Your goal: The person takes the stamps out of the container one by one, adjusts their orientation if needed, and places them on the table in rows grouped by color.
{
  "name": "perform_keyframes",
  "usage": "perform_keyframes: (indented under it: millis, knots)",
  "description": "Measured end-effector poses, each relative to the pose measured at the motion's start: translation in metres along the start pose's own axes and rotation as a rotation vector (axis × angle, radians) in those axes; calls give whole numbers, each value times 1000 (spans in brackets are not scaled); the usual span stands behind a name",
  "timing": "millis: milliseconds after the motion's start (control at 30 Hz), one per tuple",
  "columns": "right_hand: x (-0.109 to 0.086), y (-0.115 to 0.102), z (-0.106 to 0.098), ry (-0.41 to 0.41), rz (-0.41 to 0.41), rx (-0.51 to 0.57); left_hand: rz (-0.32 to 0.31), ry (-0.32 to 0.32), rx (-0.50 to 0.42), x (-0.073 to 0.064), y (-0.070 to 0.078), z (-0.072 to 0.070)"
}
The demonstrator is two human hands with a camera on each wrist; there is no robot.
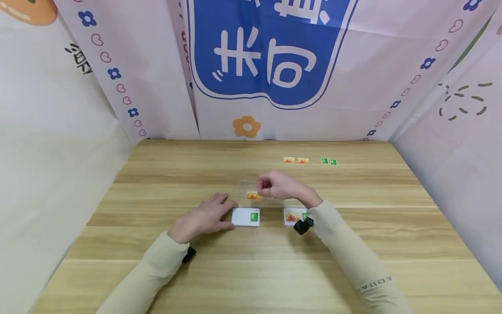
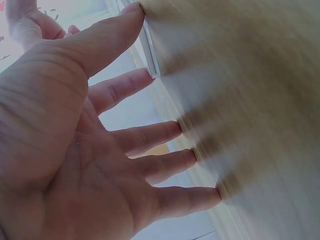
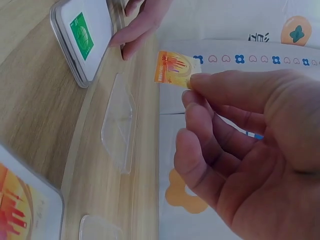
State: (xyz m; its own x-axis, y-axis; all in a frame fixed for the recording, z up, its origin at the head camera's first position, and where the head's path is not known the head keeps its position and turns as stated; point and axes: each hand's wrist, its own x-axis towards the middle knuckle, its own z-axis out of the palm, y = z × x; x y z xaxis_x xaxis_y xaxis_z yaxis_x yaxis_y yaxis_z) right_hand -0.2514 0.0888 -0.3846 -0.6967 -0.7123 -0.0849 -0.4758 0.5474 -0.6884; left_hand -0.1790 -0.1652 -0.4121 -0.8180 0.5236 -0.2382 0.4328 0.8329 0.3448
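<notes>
My right hand pinches an orange, stamp-like piece between thumb and forefinger, raised behind the left white case. That case lies flat and has a green stamp at its right end. At the case's left edge, my left hand has its thumb and forefinger tips against the side. Its other fingers are spread, with tips down on the table, in the left wrist view. The right white case bears an orange stamp and a green one, partly covered by the right wrist.
Behind the left case lies a clear plastic lid; a second clear lid sits behind the right case. Farther back on the wooden table are two orange stamps and two green stamps. Printed cloth walls the table's far side.
</notes>
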Motion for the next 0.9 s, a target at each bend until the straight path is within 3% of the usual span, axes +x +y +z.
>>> perform_keyframes:
  millis: [900]
  knots:
    - [0, 14, -24, 88, 59, -2, -11, -6, -4, 0, 0, 2]
